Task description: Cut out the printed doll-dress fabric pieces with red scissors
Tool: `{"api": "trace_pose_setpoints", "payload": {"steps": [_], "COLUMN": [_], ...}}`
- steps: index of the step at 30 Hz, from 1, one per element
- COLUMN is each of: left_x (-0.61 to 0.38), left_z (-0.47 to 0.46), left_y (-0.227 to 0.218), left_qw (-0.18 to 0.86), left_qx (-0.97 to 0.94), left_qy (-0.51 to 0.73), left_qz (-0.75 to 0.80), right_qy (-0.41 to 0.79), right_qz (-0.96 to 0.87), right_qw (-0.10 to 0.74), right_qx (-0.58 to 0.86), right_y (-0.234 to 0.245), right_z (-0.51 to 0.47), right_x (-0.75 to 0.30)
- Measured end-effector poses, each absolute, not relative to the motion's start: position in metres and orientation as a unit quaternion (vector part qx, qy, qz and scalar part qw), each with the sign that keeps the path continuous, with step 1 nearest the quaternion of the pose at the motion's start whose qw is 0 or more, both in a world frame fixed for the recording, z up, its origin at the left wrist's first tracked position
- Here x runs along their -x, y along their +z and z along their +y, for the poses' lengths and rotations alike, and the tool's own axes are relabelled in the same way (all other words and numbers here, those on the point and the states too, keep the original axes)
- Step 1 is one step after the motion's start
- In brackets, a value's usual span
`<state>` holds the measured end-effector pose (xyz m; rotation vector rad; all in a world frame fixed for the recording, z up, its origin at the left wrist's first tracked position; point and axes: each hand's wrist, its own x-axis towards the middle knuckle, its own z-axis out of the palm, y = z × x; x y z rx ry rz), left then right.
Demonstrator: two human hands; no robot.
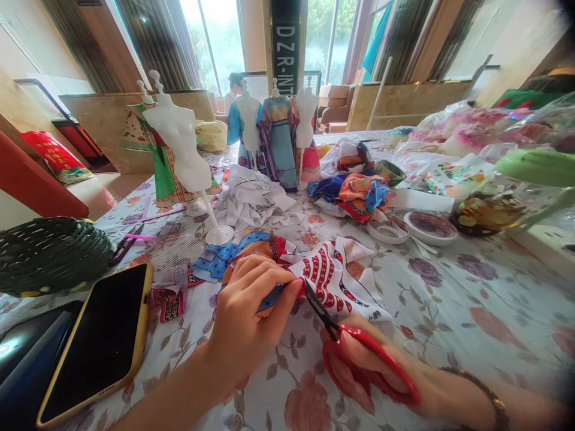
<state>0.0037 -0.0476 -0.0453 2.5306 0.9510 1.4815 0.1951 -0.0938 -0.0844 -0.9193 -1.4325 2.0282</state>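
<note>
My left hand (251,305) pinches a small red piece of fabric (299,288) between thumb and fingertips. In my right hand (366,359) are red-handled scissors (386,353), with the fingers through the loops. Their dark blades reach up to the red piece at my left fingertips; whether the blades are parted is hard to make out. Beneath and behind my left hand lies a patterned blue and orange cloth (251,242). Just beyond the blades, a white cloth with red printed strips (332,272) is spread on the flowered tablecloth (287,365).
A white mannequin (179,131) and several dressed ones stand behind paper scraps (256,197). At left are a phone (96,341) and a dark woven basket (54,254). Tape rolls (429,227), crumpled fabrics (354,191) and plastic bags (471,131) lie right. A person (232,96) is far back.
</note>
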Motion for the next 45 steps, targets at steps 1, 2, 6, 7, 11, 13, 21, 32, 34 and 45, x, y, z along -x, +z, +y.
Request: {"api": "trace_pose_setpoints", "payload": {"steps": [1, 2, 6, 7, 11, 13, 21, 32, 34, 45], "left_x": [-0.0037, -0.0036, -0.0032, -0.0033, -0.0039, -0.0041, -0.0036, -0.0050, -0.0049, -0.0039], "left_z": [-0.0476, -0.0477, -0.0478, -0.0479, -0.0484, -0.0486, -0.0485, -0.0501, -0.0504, -0.0495], "left_y": [-0.0453, -0.0453, -0.0456, -0.0458, -0.0462, -0.0462, -0.0454, -0.0462, -0.0465, -0.0473], "left_qw": [0.027, 0.026, 0.031, 0.034, 0.039, 0.039, 0.041, 0.074, 0.079, 0.097], "left_qx": [-0.821, -0.820, -0.819, -0.818, -0.817, -0.817, -0.818, -0.813, -0.813, -0.805], "left_qy": [0.481, 0.482, 0.485, 0.486, 0.488, 0.489, 0.490, 0.491, 0.491, 0.494], "left_qz": [0.308, 0.307, 0.304, 0.304, 0.304, 0.302, 0.299, 0.303, 0.303, 0.312], "right_qy": [0.743, 0.742, 0.740, 0.739, 0.737, 0.740, 0.748, 0.722, 0.717, 0.707], "right_qz": [-0.522, -0.522, -0.528, -0.528, -0.535, -0.535, -0.512, -0.533, -0.544, -0.568], "right_qw": [0.246, 0.248, 0.254, 0.255, 0.257, 0.261, 0.266, 0.282, 0.284, 0.279], "right_qx": [0.340, 0.340, 0.330, 0.331, 0.324, 0.314, 0.327, 0.338, 0.330, 0.315], "right_y": [-0.0841, -0.0843, -0.0863, -0.0867, -0.0890, -0.0908, -0.0905, -0.0887, -0.0893, -0.0893], "right_z": [-0.0939, -0.0941, -0.0953, -0.0954, -0.0958, -0.0960, -0.0956, -0.0948, -0.0943, -0.0923], "right_x": [-0.1947, -0.1947, -0.1967, -0.1974, -0.1997, -0.2002, -0.1981, -0.1974, -0.1981, -0.1969]}}
